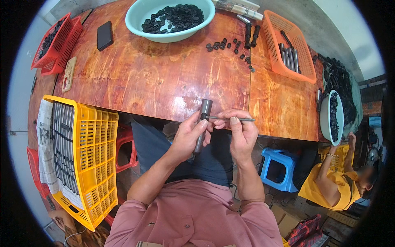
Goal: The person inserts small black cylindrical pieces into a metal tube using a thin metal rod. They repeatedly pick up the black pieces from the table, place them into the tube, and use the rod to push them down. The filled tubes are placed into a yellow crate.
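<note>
Over the table's near edge, my left hand (185, 136) is closed around a dark grey metal tube (206, 108), which stands nearly upright, tilted a little. A small black piece sits on the tube's side, by my thumb. My right hand (242, 136) pinches a thin metal rod (247, 120) held level. The rod's left end meets the tube at the black piece; whether it goes in cannot be seen. Farther up the wooden table (164, 82), loose small black parts (224, 43) lie scattered, and a pale teal basin (135, 29) holds many more.
At left stands a yellow crate (94, 160) of similar tubes, with red baskets (66, 51) beyond and a phone (104, 36). An orange basket (308, 74) holds tubes at right. A blue stool (278, 164) is below the table. A co-worker in yellow (329, 189) reaches toward another basin (326, 119).
</note>
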The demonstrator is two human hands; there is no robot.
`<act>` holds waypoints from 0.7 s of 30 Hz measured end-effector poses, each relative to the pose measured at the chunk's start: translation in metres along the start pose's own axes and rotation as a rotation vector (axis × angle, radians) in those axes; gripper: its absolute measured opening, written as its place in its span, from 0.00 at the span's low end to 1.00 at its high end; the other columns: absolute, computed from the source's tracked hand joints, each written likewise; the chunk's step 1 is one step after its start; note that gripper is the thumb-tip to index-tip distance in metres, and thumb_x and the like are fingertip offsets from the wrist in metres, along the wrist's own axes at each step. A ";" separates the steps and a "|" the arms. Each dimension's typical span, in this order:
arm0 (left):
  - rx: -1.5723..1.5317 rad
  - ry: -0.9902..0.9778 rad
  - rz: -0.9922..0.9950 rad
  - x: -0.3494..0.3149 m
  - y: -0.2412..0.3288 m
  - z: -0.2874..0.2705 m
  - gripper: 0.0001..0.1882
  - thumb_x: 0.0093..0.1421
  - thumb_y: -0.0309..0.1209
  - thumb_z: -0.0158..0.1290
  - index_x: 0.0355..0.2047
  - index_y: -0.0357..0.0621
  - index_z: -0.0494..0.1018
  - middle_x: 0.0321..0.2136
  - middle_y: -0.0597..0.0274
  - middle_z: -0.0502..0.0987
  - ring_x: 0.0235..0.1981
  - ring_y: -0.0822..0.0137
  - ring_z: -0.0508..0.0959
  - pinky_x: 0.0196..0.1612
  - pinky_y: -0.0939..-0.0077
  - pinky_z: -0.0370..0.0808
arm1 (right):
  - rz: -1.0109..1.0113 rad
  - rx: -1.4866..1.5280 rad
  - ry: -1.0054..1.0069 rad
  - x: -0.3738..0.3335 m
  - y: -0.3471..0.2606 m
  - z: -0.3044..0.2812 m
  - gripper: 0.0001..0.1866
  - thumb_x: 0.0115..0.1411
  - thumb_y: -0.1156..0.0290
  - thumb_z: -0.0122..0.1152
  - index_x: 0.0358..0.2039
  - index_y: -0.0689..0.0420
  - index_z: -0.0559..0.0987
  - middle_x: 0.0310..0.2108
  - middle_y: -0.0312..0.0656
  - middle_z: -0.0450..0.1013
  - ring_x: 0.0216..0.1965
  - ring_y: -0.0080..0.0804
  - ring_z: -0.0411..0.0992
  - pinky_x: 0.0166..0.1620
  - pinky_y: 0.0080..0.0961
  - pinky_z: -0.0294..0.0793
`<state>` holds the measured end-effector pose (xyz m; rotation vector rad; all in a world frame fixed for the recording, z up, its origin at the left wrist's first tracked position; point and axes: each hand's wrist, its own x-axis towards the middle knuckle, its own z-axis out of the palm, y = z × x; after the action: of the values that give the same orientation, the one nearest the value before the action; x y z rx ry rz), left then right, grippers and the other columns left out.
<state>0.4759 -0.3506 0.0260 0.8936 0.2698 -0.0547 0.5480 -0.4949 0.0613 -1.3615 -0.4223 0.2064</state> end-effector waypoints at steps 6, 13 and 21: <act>0.083 -0.028 0.011 0.000 0.003 0.002 0.21 0.72 0.34 0.48 0.60 0.35 0.65 0.35 0.63 0.74 0.27 0.75 0.75 0.30 0.83 0.73 | -0.224 -0.261 -0.079 -0.004 -0.001 -0.002 0.06 0.66 0.82 0.52 0.41 0.66 0.77 0.39 0.49 0.78 0.37 0.34 0.79 0.42 0.27 0.79; 0.125 0.004 0.043 0.000 0.000 0.002 0.22 0.72 0.31 0.47 0.63 0.35 0.62 0.33 0.65 0.74 0.27 0.77 0.75 0.29 0.84 0.72 | -0.452 -0.566 -0.238 0.001 -0.014 -0.001 0.08 0.60 0.84 0.59 0.40 0.65 0.77 0.39 0.50 0.78 0.38 0.48 0.79 0.43 0.31 0.79; 0.051 0.029 0.017 -0.002 -0.002 -0.001 0.17 0.72 0.36 0.47 0.53 0.36 0.68 0.32 0.63 0.74 0.23 0.75 0.74 0.25 0.83 0.70 | -0.105 -0.104 -0.046 -0.002 0.007 -0.001 0.08 0.70 0.79 0.49 0.41 0.66 0.77 0.37 0.46 0.79 0.35 0.29 0.80 0.41 0.25 0.80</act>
<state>0.4731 -0.3515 0.0249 0.9475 0.2889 -0.0332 0.5470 -0.4949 0.0536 -1.4343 -0.5484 0.1310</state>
